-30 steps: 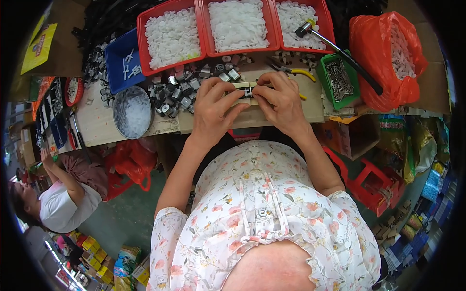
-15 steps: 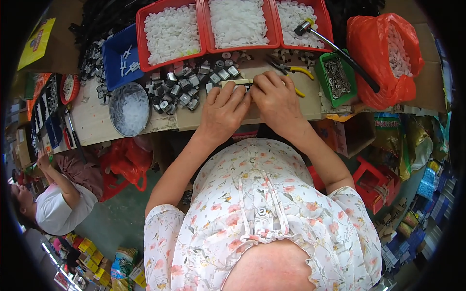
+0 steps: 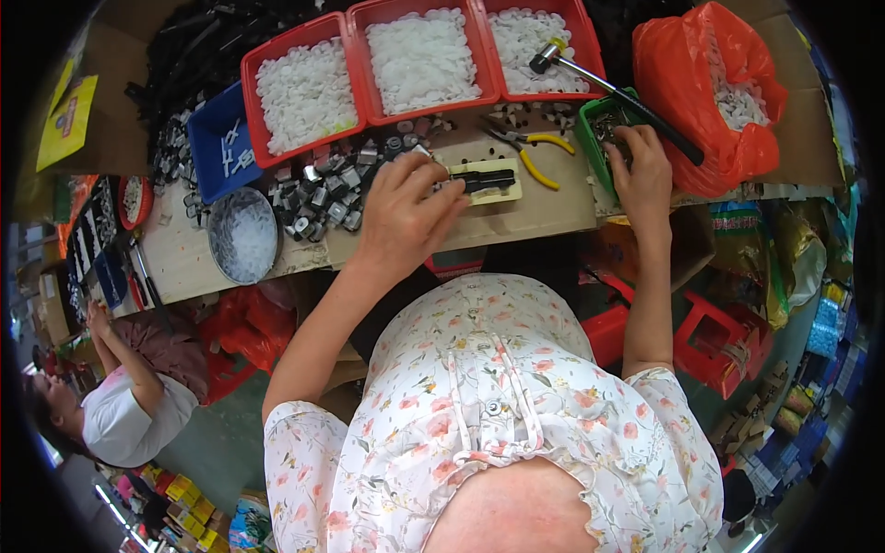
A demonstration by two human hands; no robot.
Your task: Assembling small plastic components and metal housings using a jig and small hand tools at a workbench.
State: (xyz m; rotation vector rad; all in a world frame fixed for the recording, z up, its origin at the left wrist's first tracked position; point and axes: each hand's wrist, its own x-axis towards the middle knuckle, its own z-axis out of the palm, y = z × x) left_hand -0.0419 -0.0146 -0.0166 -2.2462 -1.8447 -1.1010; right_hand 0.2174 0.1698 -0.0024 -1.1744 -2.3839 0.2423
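My left hand (image 3: 406,210) curls over the left end of a cream block (image 3: 498,194), with its thumb against a long black part (image 3: 487,181) lying along the block. The block's left end is hidden under my fingers. Farther right, my right hand (image 3: 643,175) dips its fingertips into a green tray (image 3: 597,166) of thin metal pins (image 3: 608,127). A gap shows between its thumb and index finger, and nothing can be seen held in them. Yellow-handled pliers (image 3: 535,152) lie open on the bench between the two hands.
Red trays (image 3: 358,69) of white plastic pieces line the back, with a hammer (image 3: 618,92) across the right one. A red bag (image 3: 664,83), a blue tray (image 3: 198,157), a round metal bowl (image 3: 214,241) and many small metal-and-black parts (image 3: 327,198) surround the workspace. Another person (image 3: 138,405) sits at left.
My right hand has left the cream block and moved right to the green tray. My left hand has stayed at the block, whose black part now shows. The view has shifted slightly.
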